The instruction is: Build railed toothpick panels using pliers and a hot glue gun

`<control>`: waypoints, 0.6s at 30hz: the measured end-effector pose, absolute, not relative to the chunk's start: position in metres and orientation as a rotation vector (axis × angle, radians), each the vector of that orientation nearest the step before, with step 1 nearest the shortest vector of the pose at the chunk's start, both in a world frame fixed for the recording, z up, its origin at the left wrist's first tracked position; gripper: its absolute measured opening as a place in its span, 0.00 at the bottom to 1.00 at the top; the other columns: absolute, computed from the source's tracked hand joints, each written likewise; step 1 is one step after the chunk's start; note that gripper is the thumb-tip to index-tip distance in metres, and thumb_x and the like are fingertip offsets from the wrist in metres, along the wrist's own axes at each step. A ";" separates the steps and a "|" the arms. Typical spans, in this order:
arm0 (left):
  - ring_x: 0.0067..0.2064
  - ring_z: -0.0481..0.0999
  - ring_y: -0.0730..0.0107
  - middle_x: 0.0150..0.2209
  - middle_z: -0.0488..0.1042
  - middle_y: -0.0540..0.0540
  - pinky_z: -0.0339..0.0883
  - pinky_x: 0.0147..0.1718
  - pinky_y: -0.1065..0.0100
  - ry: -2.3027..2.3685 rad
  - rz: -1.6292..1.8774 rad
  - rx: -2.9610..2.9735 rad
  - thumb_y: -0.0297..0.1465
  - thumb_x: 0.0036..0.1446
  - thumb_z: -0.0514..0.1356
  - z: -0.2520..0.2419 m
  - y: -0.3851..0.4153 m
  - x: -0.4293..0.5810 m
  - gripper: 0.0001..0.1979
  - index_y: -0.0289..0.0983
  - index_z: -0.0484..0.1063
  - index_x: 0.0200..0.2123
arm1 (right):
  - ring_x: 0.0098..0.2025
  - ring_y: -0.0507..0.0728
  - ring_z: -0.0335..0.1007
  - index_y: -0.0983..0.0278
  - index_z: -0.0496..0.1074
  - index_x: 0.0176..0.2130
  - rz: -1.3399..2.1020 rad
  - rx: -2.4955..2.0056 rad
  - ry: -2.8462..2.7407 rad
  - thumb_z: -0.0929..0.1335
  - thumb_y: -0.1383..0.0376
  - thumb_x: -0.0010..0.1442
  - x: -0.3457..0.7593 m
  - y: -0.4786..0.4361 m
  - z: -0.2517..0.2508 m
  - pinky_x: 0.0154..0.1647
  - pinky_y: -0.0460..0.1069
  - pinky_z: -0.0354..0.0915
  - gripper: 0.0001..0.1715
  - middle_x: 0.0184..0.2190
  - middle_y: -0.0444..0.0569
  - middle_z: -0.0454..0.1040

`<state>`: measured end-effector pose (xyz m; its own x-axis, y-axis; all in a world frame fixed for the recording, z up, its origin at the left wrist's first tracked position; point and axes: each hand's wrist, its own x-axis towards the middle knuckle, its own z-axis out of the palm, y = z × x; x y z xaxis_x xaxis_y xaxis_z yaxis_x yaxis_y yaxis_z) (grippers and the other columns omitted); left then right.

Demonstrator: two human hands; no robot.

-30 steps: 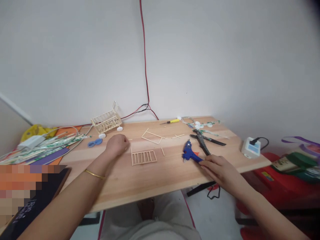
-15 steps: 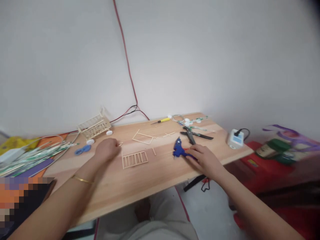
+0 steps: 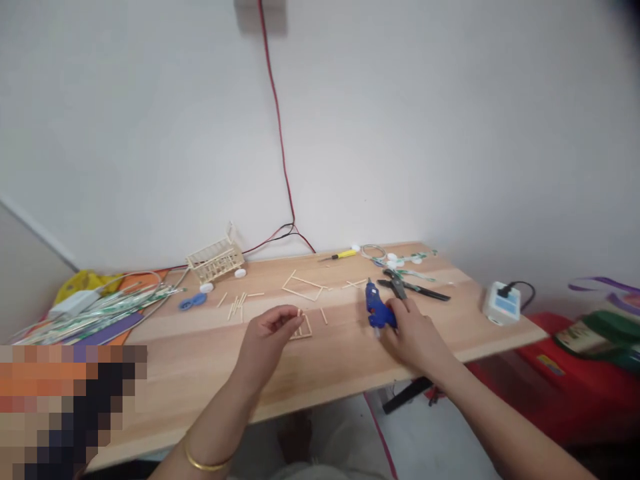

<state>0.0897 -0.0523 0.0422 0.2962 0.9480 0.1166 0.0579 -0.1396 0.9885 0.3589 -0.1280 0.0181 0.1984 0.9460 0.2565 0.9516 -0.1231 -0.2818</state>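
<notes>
My left hand (image 3: 267, 343), a gold bangle at its wrist, pinches a short thin wooden stick (image 3: 299, 312) between thumb and fingers. It hovers by a ladder-like stick frame (image 3: 306, 336) and hides much of that piece. Around the handle of a blue hot glue gun (image 3: 379, 309) my right hand (image 3: 414, 337) is closed. The gun stands on the wooden table, its nozzle pointing up and away. A loose stick (image 3: 324, 316) lies between the frame and the gun. Left of my left hand are several short sticks (image 3: 235, 307).
Behind lie a four-sided stick outline (image 3: 299, 294), a slatted stick cart (image 3: 215, 265) and a yellow-handled screwdriver (image 3: 345, 254). Dark-handled pliers (image 3: 423, 291) rest behind the glue gun. A white power adapter (image 3: 501, 305) sits at the right edge. Wrapped packets (image 3: 120, 307) cover the left end.
My left hand has moved right and nearer, from the loose sticks to the ladder-like frame, bringing a stick. My right hand stays on the glue gun. The view has shifted, uncovering the loose sticks.
</notes>
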 end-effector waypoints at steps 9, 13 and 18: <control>0.34 0.70 0.71 0.30 0.72 0.49 0.63 0.35 0.70 0.924 1.159 1.705 0.30 0.54 0.60 0.050 -0.074 0.078 0.03 0.37 0.72 0.30 | 0.25 0.52 0.61 0.62 0.64 0.31 0.686 -1.365 -1.672 0.65 0.59 0.57 0.273 -0.171 0.055 0.25 0.46 0.58 0.09 0.25 0.43 0.67; 0.34 0.70 0.71 0.30 0.72 0.49 0.63 0.34 0.70 0.890 1.202 1.780 0.29 0.55 0.59 0.053 -0.079 0.075 0.03 0.37 0.72 0.30 | 0.24 0.50 0.58 0.62 0.63 0.27 0.746 -1.389 -1.668 0.66 0.56 0.56 0.263 -0.168 0.051 0.24 0.46 0.54 0.14 0.22 0.41 0.64; 0.34 0.70 0.70 0.31 0.72 0.49 0.63 0.35 0.69 0.870 1.224 1.779 0.29 0.56 0.59 0.053 -0.079 0.072 0.03 0.37 0.71 0.30 | 0.25 0.51 0.58 0.63 0.62 0.26 0.746 -1.419 -1.668 0.66 0.56 0.56 0.263 -0.165 0.050 0.25 0.46 0.54 0.15 0.23 0.41 0.64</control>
